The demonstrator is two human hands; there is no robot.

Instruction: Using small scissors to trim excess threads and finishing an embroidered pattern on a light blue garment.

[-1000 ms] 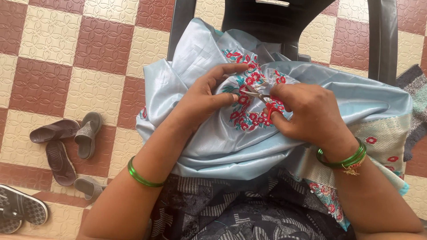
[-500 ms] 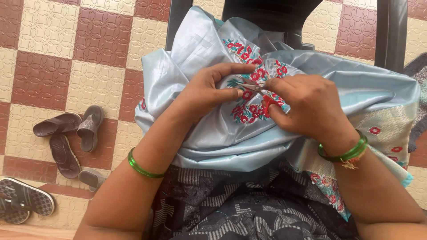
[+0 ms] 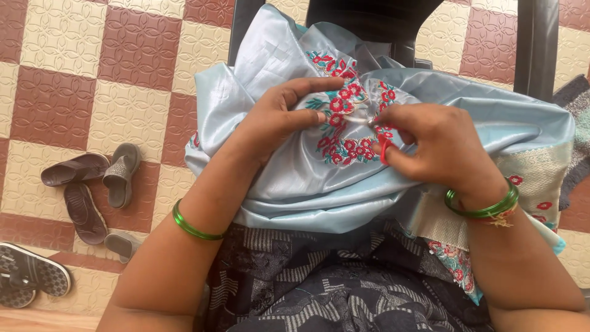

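A pale blue satin cloth with red and teal flower embroidery lies bunched over my lap. My left hand presses on the cloth, thumb and fingers pinching a fold beside the embroidery. My right hand grips the cloth from the right, its fingertips meeting the left hand's at the flowers, and a small red tool shows between its fingers. Green bangles circle both wrists.
A dark plastic chair stands just beyond the cloth. Several sandals lie on the red and cream chequered floor tiles at the left. My dark patterned garment covers my lap below the cloth.
Both hands have shifted slightly up and right on the embroidery, and their fingertips have closed together on the fold. The cloth stays on my lap.
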